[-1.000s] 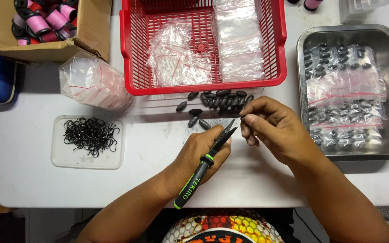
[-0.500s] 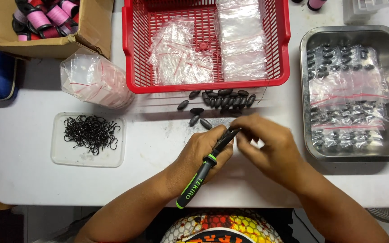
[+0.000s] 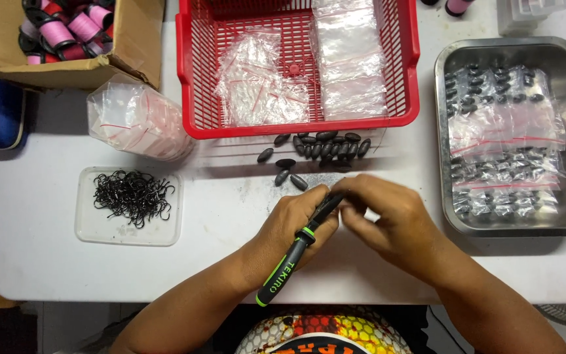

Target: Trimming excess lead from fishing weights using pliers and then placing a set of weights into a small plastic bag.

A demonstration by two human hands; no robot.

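My left hand [image 3: 293,223] grips black pliers with green-trimmed handles [image 3: 289,259], jaws pointing up and right. My right hand [image 3: 384,216] is closed against the plier jaws, fingertips pinched on something too small to make out. Just beyond both hands lies a loose pile of dark oval sinkers [image 3: 322,147] on the white table [image 3: 230,210], with two strays [image 3: 291,178] nearest the pliers.
A red plastic basket [image 3: 191,78] with clear zip bags stands at the back. A steel tray [image 3: 447,131] of bagged sinkers is at the right. A clear lid of black hooks [image 3: 131,196], a bag bundle [image 3: 135,118] and a cardboard box of pink spools [image 3: 67,33] are at the left.
My right hand came down from near the sinker pile and closed in on the plier jaws. My left hand with the pliers stayed almost still.
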